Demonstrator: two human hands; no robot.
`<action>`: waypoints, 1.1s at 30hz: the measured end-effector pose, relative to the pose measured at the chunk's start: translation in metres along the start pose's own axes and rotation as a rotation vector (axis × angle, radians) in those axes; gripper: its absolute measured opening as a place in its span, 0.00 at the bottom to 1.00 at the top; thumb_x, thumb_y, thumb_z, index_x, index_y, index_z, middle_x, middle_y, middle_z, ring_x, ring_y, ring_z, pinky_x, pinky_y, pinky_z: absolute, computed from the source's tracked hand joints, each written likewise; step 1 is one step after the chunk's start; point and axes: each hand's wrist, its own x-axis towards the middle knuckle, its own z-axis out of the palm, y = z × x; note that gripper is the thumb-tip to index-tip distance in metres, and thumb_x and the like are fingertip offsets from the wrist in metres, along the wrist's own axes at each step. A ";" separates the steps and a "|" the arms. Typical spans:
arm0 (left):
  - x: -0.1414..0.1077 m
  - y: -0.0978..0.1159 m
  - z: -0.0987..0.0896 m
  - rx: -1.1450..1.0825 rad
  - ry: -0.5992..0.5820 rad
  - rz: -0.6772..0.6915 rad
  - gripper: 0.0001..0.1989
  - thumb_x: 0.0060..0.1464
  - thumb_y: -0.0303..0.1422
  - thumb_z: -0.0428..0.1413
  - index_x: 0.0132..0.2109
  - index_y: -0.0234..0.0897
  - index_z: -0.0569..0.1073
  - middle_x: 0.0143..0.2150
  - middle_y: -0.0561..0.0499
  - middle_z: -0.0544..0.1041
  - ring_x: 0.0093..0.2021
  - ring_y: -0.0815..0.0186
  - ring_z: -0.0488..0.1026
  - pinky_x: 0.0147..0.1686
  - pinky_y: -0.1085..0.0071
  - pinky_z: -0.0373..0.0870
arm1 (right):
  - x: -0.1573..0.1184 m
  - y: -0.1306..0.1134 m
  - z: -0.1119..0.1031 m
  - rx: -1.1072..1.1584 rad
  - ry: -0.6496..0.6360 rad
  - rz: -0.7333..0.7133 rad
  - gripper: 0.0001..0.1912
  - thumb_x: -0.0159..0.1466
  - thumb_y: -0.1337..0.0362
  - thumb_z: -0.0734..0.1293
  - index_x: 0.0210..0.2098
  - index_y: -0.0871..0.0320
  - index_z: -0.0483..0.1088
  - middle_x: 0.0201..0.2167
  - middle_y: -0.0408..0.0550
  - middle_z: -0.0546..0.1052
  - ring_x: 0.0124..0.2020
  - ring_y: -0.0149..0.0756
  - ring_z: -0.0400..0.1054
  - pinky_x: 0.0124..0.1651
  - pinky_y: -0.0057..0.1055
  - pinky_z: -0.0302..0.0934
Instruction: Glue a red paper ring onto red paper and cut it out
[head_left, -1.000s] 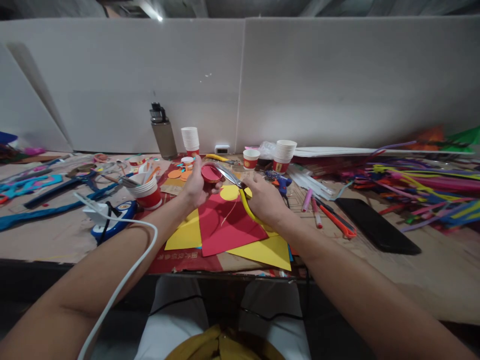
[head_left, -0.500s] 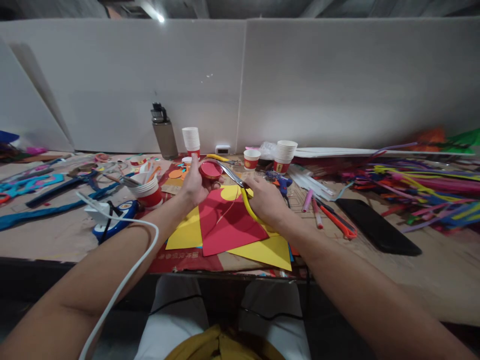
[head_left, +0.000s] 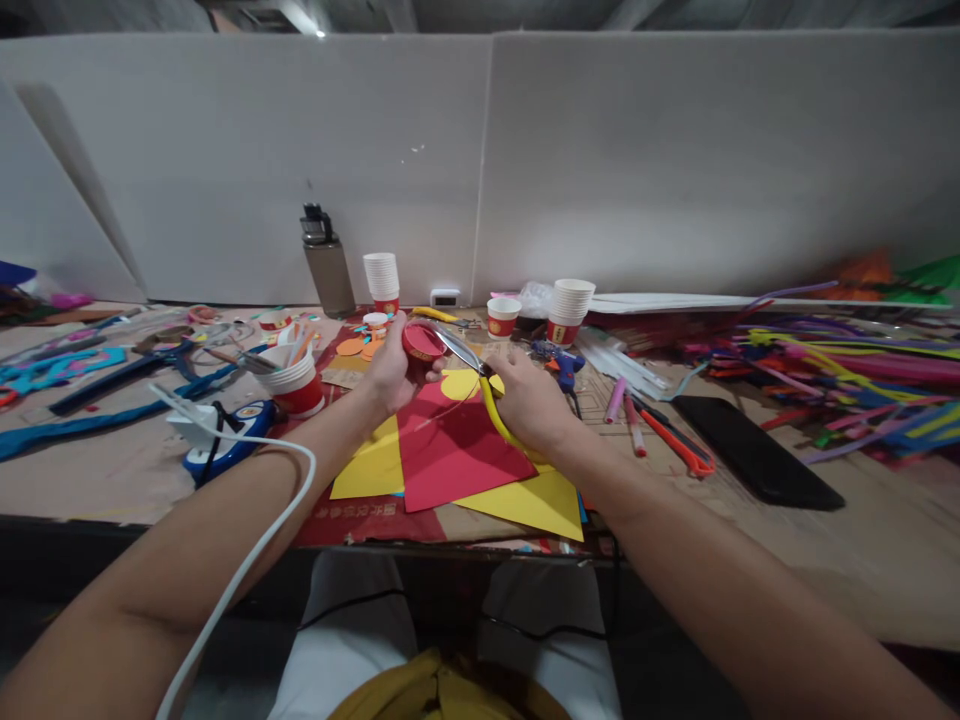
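On my feed, the red cup (head_left: 424, 344) sits at 2 o'clock from the left hand (head_left: 388, 375), which is closed around it and therefore the nearer one. From the right hand (head_left: 531, 398) it lies at 10 o'clock. That hand is wrapped round the yellow handles of the scissors (head_left: 463, 352), their long axis running from 4 o'clock at the grip to 10 o'clock, blades at the cup's near-right rim. I can't tell how far apart the blades stand.

The cup looks round and shallow, as if cut down, with faint gold marks, tilted in the fingers. It has no clear long axis. I see both over the red sheet (head_left: 465, 458) and a yellow disc (head_left: 459, 384). A thin strand (head_left: 444, 412) hangs below; I can't make out where it is attached.
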 end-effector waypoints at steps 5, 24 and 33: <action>0.003 0.002 -0.003 0.001 -0.009 0.000 0.25 0.63 0.53 0.44 0.38 0.34 0.71 0.24 0.50 0.72 0.17 0.71 0.66 0.13 0.77 0.57 | 0.000 0.000 -0.001 0.013 0.007 -0.017 0.18 0.67 0.66 0.55 0.53 0.56 0.69 0.46 0.56 0.73 0.39 0.43 0.70 0.36 0.34 0.58; 0.001 0.000 -0.001 0.032 0.031 0.065 0.26 0.59 0.56 0.47 0.33 0.36 0.67 0.23 0.51 0.71 0.19 0.71 0.69 0.12 0.79 0.56 | 0.000 0.001 0.001 0.021 0.017 -0.002 0.20 0.65 0.64 0.59 0.56 0.54 0.67 0.48 0.55 0.72 0.39 0.44 0.71 0.37 0.35 0.60; -0.002 0.004 0.001 0.029 0.008 -0.025 0.26 0.60 0.55 0.47 0.36 0.35 0.69 0.23 0.51 0.71 0.17 0.72 0.67 0.11 0.79 0.54 | -0.001 -0.001 -0.004 0.012 -0.005 -0.009 0.19 0.65 0.66 0.58 0.54 0.55 0.69 0.48 0.56 0.72 0.40 0.45 0.71 0.38 0.35 0.60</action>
